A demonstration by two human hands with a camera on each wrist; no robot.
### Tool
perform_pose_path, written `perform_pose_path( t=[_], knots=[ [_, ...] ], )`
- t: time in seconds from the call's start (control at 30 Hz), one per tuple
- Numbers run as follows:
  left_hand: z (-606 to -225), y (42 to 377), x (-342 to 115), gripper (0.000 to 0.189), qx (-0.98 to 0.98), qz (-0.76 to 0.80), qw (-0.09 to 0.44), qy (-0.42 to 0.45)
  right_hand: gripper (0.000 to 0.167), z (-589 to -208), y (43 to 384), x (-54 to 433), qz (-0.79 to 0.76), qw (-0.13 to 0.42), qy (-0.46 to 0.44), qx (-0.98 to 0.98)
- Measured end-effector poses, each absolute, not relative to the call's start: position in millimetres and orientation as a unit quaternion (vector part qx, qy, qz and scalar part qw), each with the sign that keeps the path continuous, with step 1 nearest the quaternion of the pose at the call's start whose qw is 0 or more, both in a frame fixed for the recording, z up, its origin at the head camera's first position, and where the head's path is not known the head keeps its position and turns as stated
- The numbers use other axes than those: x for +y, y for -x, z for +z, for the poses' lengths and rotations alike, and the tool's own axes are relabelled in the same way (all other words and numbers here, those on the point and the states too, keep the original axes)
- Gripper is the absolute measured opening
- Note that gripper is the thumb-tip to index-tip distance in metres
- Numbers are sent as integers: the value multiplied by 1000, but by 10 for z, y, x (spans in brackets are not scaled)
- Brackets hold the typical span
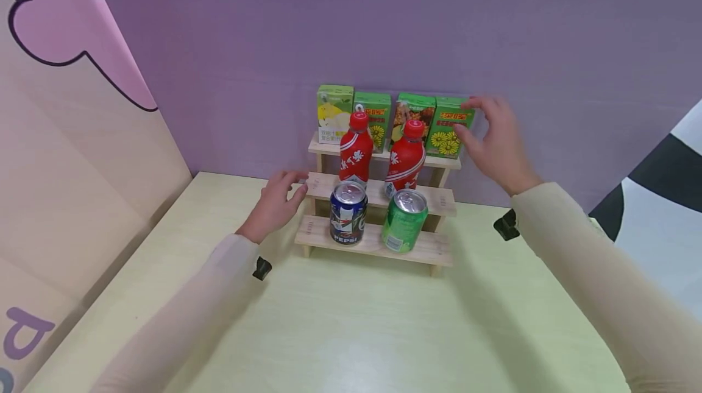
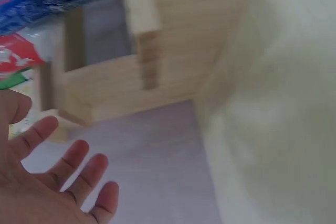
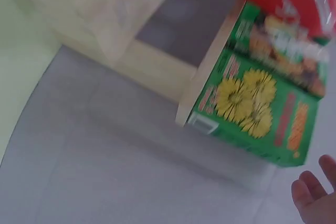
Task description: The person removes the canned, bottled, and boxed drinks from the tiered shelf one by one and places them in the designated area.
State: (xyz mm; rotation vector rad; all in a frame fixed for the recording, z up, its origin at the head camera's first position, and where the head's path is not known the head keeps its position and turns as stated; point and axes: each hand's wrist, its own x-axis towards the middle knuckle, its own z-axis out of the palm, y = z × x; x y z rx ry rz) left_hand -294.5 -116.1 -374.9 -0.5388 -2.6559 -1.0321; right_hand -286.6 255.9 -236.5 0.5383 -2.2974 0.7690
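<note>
My right hand [image 1: 496, 146] is beside the rightmost green drink carton [image 1: 451, 128] with yellow flowers, on the stand's top step. Its thumb and fingers are spread apart; in the right wrist view the fingertips [image 3: 302, 192] show a gap from the carton. My left hand [image 1: 276, 204], fingers spread, hovers at the left end of the middle step of the wooden stand [image 1: 323, 184] and holds nothing. Two red bottles [image 1: 356, 149] [image 1: 406, 158] occupy that middle step. On the lowest step are a dark blue Pepsi can [image 1: 348, 213] and a green can [image 1: 404, 222].
Left of the flower carton, the top step also bears a carton with a brown picture [image 1: 412, 116], another green carton [image 1: 375, 114] and a pale yellow-green carton [image 1: 334, 113]. A purple wall [image 1: 384, 21] rises behind the stand. The pale table [image 1: 340, 320] extends in front.
</note>
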Motion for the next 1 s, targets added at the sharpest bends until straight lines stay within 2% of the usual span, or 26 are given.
perform_pose_path(
  t=[0.23, 0.37, 0.73, 1.0],
  knots=[
    [-3876, 2971, -1155, 29, -899, -386, 106, 176, 41, -2250, 3094, 2558, 285, 256, -151, -911],
    [-3869, 2981, -1125, 30, -895, -395, 109, 176, 41, -2230, 3148, 2531, 291, 234, -135, -918],
    [-3897, 3028, -1089, 28, -893, -392, 121, 186, 37, -2258, 3198, 2508, 301, 208, -103, -925],
    [-3929, 3044, -1091, 30, -893, -393, 117, 183, 35, -2287, 3216, 2504, 299, 212, -103, -925]
  ],
)
